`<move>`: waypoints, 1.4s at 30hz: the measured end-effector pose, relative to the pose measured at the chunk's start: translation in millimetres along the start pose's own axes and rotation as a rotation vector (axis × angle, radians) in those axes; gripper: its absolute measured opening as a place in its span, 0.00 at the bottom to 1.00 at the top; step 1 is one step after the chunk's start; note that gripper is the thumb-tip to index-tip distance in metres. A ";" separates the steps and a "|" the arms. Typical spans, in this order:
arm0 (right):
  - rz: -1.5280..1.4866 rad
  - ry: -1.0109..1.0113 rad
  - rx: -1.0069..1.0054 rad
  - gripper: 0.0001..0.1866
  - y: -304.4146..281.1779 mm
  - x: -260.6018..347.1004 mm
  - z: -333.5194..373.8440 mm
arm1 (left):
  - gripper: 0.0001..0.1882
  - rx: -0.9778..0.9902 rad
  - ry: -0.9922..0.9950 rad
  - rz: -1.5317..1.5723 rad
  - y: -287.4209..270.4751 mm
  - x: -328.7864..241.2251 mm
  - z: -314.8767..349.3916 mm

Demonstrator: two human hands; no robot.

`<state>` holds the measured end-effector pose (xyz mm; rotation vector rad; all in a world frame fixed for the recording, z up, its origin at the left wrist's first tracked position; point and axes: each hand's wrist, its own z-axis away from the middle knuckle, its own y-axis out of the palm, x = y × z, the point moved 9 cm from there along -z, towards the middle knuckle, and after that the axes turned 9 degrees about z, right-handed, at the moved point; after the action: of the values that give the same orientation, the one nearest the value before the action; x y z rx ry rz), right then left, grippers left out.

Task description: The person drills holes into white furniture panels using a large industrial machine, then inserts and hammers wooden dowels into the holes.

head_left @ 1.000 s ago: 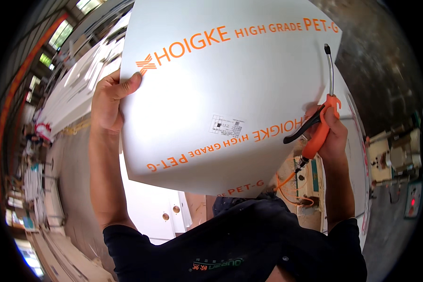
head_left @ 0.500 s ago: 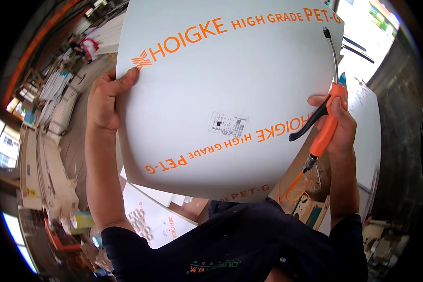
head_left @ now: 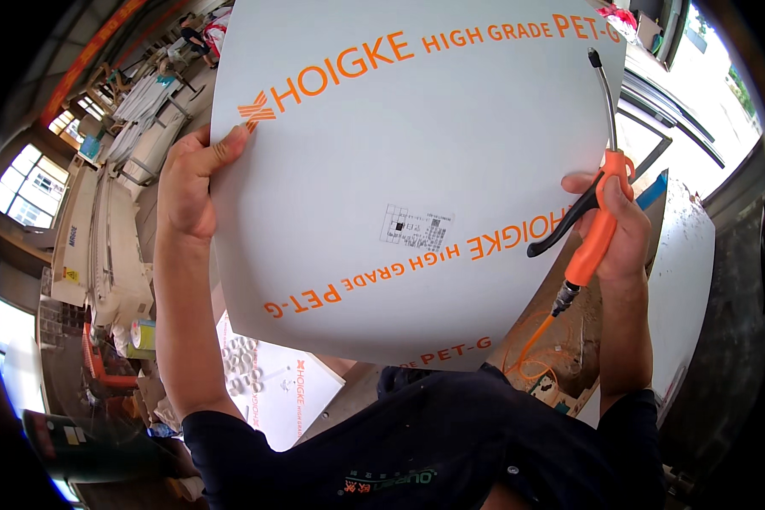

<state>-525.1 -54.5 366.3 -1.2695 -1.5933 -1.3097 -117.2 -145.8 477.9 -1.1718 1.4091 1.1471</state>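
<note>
One white panel (head_left: 357, 161) is raised before the person. The left hand (head_left: 189, 183) pinches its left edge, thumb on the near face. The right hand (head_left: 625, 238) curls around one orange air gun (head_left: 594, 238) by the right edge; whether it also grips the panel, I cannot tell. One printed label (head_left: 416, 228) lies toward the lower edge.

We hold 1 white, orange-printed flat panel (head_left: 399, 157) and, nozzle up, 1 orange-and-black air gun (head_left: 600, 225) at its right edge.

Smooth satin panel (head_left: 399, 161), plastic-looking air gun (head_left: 593, 246), shiny metal nozzle (head_left: 610, 110), matt cloth shirt (head_left: 476, 425)
</note>
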 end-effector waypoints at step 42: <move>1.011 -1.244 0.984 0.07 460.7 -177.0 -7.2 | 0.25 -0.589 -0.009 1.164 -256.6 303.7 41.5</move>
<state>-35.0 -102.4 331.4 -1.7949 -1.4610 0.9973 110.5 -164.8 149.9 -0.6174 1.8499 2.4847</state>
